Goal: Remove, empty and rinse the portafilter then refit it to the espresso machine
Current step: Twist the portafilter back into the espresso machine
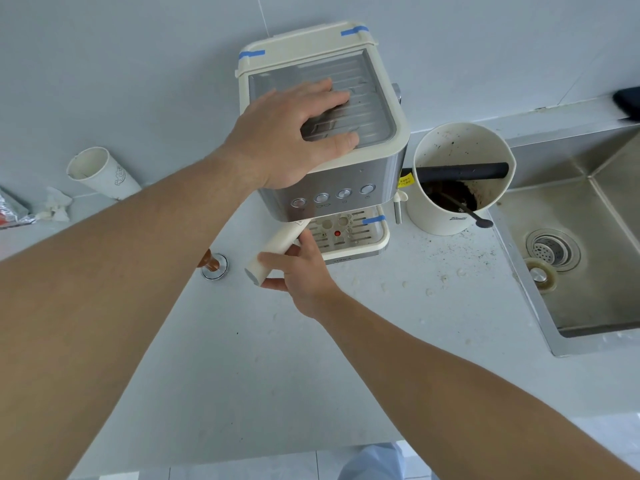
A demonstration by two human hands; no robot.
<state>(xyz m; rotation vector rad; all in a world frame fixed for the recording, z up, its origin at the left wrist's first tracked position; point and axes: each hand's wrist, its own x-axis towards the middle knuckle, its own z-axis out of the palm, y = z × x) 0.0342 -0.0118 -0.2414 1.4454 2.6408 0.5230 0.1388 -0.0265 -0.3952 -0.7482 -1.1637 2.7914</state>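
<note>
1. Cream cylindrical portafilter handle (275, 252) projecting toward 7 o'clock from under the front of the cream-and-brushed-steel espresso machine (346, 183); head end hidden beneath the machine, seating not discernible.
2. Right hand (304, 271) at 4 o'clock of the handle, thumb and fingers curled round its outer end, pinching it near the grey end cap.
3. Left hand (294, 133) laid on the ribbed metal top tray (360, 88) of the machine, fingers spread and fairly straight, palm over the front left corner.
4. Writing: small lettering on the drip tray front edge, too blurred to read; yellow warning sticker (406, 179) on the machine's right side, characters unreadable; dark script logo on the cream knock box (459, 181), unreadable. Blue tape strips at two top corners and on the slotted cream drip tray (346, 233).
5. Knock box just beside the machine at 3 o'clock, black bar across it, dark grounds inside.
6. Wood-handled steel tamper (214, 265) near the handle tip at 9 o'clock, apart from it.
7. Steel sink (588, 258) at 3 o'clock beyond the knock box; loose grounds scattered on the white counter (277, 358) between.
8. Broad bare counter from 5 to 7 o'clock up to the near edge; tipped white paper cup (104, 173) at 10 o'clock.
</note>
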